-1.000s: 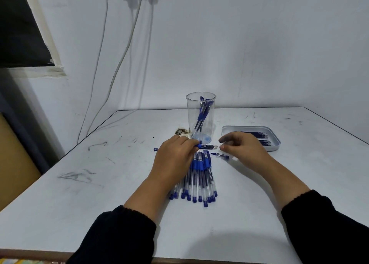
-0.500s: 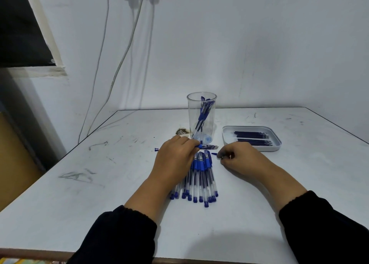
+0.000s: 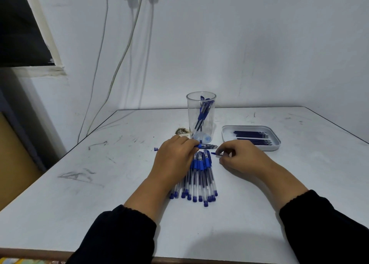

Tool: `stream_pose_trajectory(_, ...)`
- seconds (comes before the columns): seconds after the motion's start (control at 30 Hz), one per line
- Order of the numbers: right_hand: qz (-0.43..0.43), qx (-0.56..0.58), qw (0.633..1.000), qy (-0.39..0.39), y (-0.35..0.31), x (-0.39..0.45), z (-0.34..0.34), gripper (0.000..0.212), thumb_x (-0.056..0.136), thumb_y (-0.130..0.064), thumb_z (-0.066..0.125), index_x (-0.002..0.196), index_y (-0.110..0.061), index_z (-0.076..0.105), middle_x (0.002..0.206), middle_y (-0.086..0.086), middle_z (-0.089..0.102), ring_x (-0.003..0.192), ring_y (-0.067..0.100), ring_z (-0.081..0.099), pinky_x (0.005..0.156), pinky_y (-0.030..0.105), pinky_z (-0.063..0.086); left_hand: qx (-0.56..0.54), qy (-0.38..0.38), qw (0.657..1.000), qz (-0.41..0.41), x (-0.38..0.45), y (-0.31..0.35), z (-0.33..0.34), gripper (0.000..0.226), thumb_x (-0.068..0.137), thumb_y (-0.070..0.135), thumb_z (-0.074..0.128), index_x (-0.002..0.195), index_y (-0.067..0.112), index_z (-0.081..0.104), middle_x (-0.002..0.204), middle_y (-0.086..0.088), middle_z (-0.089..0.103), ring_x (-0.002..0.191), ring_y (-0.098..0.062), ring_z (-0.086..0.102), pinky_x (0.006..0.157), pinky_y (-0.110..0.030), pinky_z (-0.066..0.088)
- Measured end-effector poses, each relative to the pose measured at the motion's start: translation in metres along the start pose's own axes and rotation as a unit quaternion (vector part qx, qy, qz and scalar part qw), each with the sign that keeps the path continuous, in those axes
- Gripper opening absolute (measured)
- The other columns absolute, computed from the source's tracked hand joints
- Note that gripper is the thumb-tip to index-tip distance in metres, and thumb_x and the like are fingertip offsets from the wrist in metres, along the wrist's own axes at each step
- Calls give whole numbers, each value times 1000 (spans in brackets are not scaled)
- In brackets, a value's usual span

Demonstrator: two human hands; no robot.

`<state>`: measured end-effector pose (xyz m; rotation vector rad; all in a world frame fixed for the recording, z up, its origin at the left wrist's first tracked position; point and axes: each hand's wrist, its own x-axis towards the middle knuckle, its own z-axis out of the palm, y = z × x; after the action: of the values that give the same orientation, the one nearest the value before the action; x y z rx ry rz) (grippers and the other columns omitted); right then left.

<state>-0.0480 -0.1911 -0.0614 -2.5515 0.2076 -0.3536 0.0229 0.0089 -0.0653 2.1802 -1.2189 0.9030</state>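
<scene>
A: Where's the pen?
B: Pen (image 3: 208, 146) lies crosswise, long axis left to right, just beyond the pile of pens (image 3: 199, 176). Left hand (image 3: 175, 160) has its fingers curled round the blue grip end. Tip points right.
A: Right hand?
B: Right hand (image 3: 239, 160) is just beside it, thumb and forefinger pinching a slim blue piece (image 3: 215, 153). Refill or cap, cannot tell. Blue end points left, slightly nearer than the pen.
A: Anything in the way?
B: Clear cup (image 3: 201, 116) stands close behind the pen. Tray (image 3: 267, 148) of refills sits apart, to the right. The piece probably needs lining up with the pen's axis.
</scene>
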Motion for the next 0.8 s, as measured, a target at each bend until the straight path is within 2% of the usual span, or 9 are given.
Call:
stream_pose_trajectory(0.07,-8,18,999,25,-1,0,-1,15,86,-27,61,93,-36,69,78,-19,61,75,2,56,70,28,49,1,-2,1000,-1,0,0,0,16,85,11,66,100,9,70,88,-5,70,77,-24,61,65,-34,50)
stream_pose_trajectory(0.23,-80,28,993,83,-7,1,-2,16,89,-31,63,104,-34,69,91,-22,60,88,2,54,76,28,46,6,-15,1000,0,0,0,2,23,82,4,67,104,8,69,91,-7,70,80,-26,61,67,-35,49)
stream_pose_trajectory(0.33,-129,23,987,99,-10,1,3,21,88,-35,67,108,-29,70,100,-19,62,95,4,52,80,25,44,0,-18,1000,11,0,1,3,24,80,3,69,104,8,69,91,-7,70,80,-27,62,67,-36,49)
stream_pose_trajectory(0.4,-151,10,983,102,-11,1,7,21,88,-33,67,107,-27,71,98,-18,64,94,5,51,79,25,43,-4,-17,1000,14,0,1,4,24,81,4,70,104,7,69,90,-8,70,80,-26,62,67,-35,49)
stream_pose_trajectory(0.6,-159,-1,981,110,-11,2,7,11,90,-26,65,98,-27,73,85,-18,61,86,4,50,73,20,39,-2,-15,1000,14,0,-1,6,22,82,5,68,104,8,69,91,-7,69,81,-27,61,67,-37,49)
stream_pose_trajectory(0.73,-146,-11,983,111,-8,2,4,10,91,-25,64,95,-26,73,85,-15,63,87,6,50,74,26,41,9,-16,1000,0,-1,-2,5,23,81,3,67,103,9,69,91,-6,70,81,-27,60,69,-37,48)
stream_pose_trajectory(0.8,-130,-3,985,115,-6,3,1,9,91,-25,64,94,-27,72,85,-15,62,88,6,49,75,27,41,24,-10,1000,-13,-1,-3,6,24,81,2,66,102,11,69,91,-3,70,83,-26,60,75,-38,45)
